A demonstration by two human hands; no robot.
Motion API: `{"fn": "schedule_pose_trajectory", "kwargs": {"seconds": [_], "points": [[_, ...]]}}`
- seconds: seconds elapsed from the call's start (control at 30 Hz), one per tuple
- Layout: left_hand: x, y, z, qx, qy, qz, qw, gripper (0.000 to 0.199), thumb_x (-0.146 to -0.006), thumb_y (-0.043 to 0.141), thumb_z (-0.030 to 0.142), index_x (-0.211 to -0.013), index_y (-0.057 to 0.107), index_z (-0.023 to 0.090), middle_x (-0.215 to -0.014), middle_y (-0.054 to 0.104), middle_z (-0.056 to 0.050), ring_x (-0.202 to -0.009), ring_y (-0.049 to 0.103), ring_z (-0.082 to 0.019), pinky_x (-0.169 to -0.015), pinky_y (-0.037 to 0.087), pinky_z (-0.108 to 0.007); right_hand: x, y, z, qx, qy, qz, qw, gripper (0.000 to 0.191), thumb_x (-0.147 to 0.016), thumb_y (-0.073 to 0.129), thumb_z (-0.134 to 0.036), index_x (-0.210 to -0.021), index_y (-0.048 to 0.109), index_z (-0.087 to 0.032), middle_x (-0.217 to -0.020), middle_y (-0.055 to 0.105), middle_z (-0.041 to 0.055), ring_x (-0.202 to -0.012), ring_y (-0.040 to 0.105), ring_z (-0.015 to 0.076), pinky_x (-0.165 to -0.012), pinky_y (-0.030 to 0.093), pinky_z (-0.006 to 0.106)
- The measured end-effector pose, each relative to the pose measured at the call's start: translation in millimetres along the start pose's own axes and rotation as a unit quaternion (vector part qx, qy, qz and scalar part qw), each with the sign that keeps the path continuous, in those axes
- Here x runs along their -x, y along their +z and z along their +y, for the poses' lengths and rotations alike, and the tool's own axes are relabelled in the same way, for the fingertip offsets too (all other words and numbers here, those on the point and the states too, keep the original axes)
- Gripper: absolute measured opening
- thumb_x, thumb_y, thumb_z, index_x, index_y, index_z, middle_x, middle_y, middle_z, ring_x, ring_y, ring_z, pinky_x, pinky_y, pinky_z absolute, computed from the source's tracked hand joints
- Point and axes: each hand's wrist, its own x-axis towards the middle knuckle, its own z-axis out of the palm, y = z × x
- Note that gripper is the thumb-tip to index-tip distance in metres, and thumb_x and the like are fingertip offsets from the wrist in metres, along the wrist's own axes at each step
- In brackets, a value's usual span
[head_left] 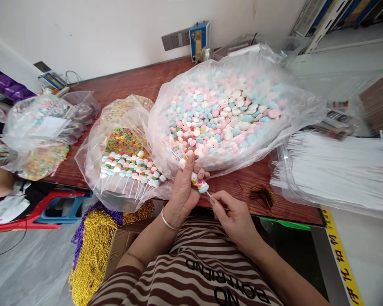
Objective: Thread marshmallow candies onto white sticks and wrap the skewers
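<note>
My left hand (187, 185), with a bracelet on the wrist, is wrapped round a row of pastel candies (200, 183) at the table's front edge. A white stick (208, 194) comes out of the lower candy, and my right hand (230, 211) pinches it between thumb and forefinger. Just beyond my hands lies a large clear bag of pink, white and blue candies (225, 112). To its left, several candy sticks (130, 168) lie side by side on an open bag of small ring-shaped candies (124, 140).
White sticks (338, 165) fill a clear bag at the right. Gold twist ties (261, 196) lie near the front edge. More bagged candies (47, 114) stand at the left, beside another person's arm (0, 174). Gold bead strings (91, 250) hang below the table.
</note>
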Motion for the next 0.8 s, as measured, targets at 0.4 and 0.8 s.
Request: {"fn": "schedule_pose_trajectory", "kwargs": {"seconds": [0.4, 0.8], "points": [[0.0, -3.4, 1.4, 0.008, 0.013, -0.021, 1.000, 0.029, -0.077, 0.085, 0.028, -0.098, 0.069, 0.017, -0.064, 0.044, 0.010, -0.054, 0.048, -0.004, -0.068, 0.052, -0.023, -1.9, 4.7, 7.8, -0.011, -0.032, 0.037, 0.999, 0.024, -0.103, 0.049, -0.035, -0.096, 0.066, -0.019, -0.065, 0.056, -0.0007, -0.053, 0.047, 0.0127, -0.054, 0.038, 0.027], [4.0, -2.9, 0.5, 0.005, -0.019, -0.063, 0.998, 0.027, -0.079, 0.082, 0.025, -0.100, 0.066, 0.018, -0.066, 0.047, 0.009, -0.054, 0.047, -0.004, -0.067, 0.050, -0.022, 0.1, 6.7, 5.0, -0.104, 0.017, -0.001, 0.994, 0.023, -0.102, 0.052, -0.035, -0.094, 0.066, -0.018, -0.061, 0.059, -0.0020, -0.048, 0.052, 0.0108, -0.050, 0.039, 0.024]]}}
